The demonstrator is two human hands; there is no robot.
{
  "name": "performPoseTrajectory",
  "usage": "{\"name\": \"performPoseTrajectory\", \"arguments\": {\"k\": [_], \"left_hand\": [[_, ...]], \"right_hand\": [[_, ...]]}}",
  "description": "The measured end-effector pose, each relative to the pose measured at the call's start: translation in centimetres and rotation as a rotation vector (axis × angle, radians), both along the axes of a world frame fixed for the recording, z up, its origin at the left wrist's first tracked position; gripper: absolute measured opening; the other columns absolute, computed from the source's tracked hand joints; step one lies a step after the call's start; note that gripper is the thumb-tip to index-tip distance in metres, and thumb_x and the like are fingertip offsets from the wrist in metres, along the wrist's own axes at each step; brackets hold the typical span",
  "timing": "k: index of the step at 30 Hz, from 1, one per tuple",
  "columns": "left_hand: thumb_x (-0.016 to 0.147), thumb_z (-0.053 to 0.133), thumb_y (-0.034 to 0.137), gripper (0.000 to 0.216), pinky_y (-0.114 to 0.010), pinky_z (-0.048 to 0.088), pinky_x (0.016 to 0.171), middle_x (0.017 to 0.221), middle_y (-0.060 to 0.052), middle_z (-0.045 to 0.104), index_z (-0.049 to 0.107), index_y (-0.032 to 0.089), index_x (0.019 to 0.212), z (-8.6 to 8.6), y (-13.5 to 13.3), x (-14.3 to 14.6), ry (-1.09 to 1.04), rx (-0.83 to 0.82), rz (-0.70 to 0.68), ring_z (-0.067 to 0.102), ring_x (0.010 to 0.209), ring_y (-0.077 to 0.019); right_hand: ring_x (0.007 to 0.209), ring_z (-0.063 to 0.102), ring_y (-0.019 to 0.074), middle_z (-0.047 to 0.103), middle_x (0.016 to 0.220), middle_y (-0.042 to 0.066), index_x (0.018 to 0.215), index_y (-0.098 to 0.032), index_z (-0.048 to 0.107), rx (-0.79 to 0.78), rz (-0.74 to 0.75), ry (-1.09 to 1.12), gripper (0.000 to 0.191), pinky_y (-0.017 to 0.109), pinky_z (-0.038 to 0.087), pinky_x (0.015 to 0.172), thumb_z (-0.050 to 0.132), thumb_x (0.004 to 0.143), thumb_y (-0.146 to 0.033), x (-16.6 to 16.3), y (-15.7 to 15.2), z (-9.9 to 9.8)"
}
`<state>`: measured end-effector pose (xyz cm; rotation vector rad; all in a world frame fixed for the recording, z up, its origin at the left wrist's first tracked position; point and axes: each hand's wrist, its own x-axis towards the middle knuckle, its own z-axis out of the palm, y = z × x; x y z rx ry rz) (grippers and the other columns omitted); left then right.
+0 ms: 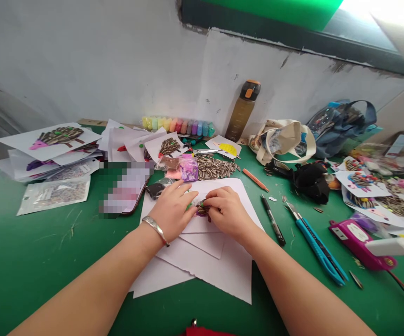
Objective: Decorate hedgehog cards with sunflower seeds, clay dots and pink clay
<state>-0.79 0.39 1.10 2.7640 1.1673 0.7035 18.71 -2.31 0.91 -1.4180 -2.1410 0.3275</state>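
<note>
My left hand (175, 207), with a silver bangle at its wrist, lies with fingers spread over the left side of a white paper sheet (237, 193). Between my hands is a small seed craft (202, 208) with striped sunflower seeds and bits of purple and green, partly covered by my fingers. My right hand (228, 210) is closed in a pinch at the craft's right side, its fingertips on a sunflower seed. A pile of sunflower seeds (214, 168) lies just beyond the sheet. More white sheets (205, 268) are stacked loosely beneath.
To the left are a phone (127, 189), a seed packet (55, 193) and finished seed pictures (60, 137). Clay packets (179, 126) and a bottle (243, 112) stand by the wall. On the right lie an orange crayon (255, 179), a pen (273, 221), blue tweezers (319, 247) and a magenta glue gun (358, 240).
</note>
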Motion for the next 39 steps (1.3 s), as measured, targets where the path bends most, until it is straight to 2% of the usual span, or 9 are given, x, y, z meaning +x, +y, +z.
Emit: {"name": "performPoseTrajectory", "arguments": {"k": [7,12,18,25,31,39], "left_hand": [[0.087,0.054,0.018,0.036,-0.051,0.039,0.105,0.124,-0.016,0.058,0.057,0.011,0.122,-0.26,0.27,-0.04,0.035,-0.044,0.001,0.049,0.119,-0.0311],[0.087,0.053,0.018,0.034,-0.052,0.038,0.106,0.126,-0.016,0.057,0.058,0.012,0.120,-0.36,0.27,-0.05,0.067,-0.067,0.008,0.047,0.121,-0.0320],[0.087,0.053,0.020,0.034,-0.051,0.039,0.105,0.124,-0.015,0.058,0.059,0.013,0.120,-0.51,0.39,-0.06,0.069,-0.055,0.007,0.048,0.119,-0.0321],[0.085,0.054,0.020,0.033,-0.051,0.042,0.102,0.120,-0.014,0.060,0.059,0.014,0.117,-0.44,0.51,-0.04,0.069,-0.051,-0.007,0.050,0.117,-0.0320],[0.087,0.053,0.022,0.034,-0.051,0.041,0.103,0.123,-0.013,0.059,0.059,0.014,0.119,-0.80,0.73,-0.16,0.063,-0.048,-0.014,0.049,0.118,-0.0315],[0.089,0.049,0.024,0.030,-0.051,0.042,0.100,0.120,-0.014,0.061,0.060,0.015,0.115,-0.47,0.60,-0.03,0.060,-0.058,-0.011,0.052,0.116,-0.0309]], "right_hand": [[0.095,0.053,0.0235,0.070,0.098,0.004,0.086,-0.024,0.077,0.066,-0.021,0.033,0.034,0.040,0.042,0.087,0.049,0.076,-0.007,0.21,0.16,0.10],[0.094,0.052,0.0234,0.070,0.098,0.004,0.088,-0.025,0.077,0.011,0.040,-0.030,0.037,0.040,0.042,0.087,0.049,0.075,-0.005,0.08,0.16,0.13],[0.095,0.053,0.0228,0.069,0.102,0.004,0.095,-0.025,0.076,0.036,0.022,0.025,0.039,0.038,0.043,0.087,0.047,0.077,-0.004,0.24,0.24,0.03],[0.097,0.051,0.0233,0.068,0.103,0.003,0.096,-0.027,0.075,-0.024,0.060,-0.059,0.035,0.040,0.040,0.089,0.051,0.080,-0.008,-0.16,0.40,-0.48],[0.100,0.050,0.0245,0.067,0.108,0.005,0.100,-0.026,0.075,-0.007,0.040,-0.044,0.035,0.041,0.040,0.089,0.051,0.081,-0.009,0.13,0.33,-0.11],[0.093,0.055,0.0219,0.070,0.101,0.003,0.092,-0.025,0.076,-0.009,0.074,-0.027,0.035,0.039,0.041,0.089,0.050,0.078,-0.006,0.15,0.49,-0.16]]}}
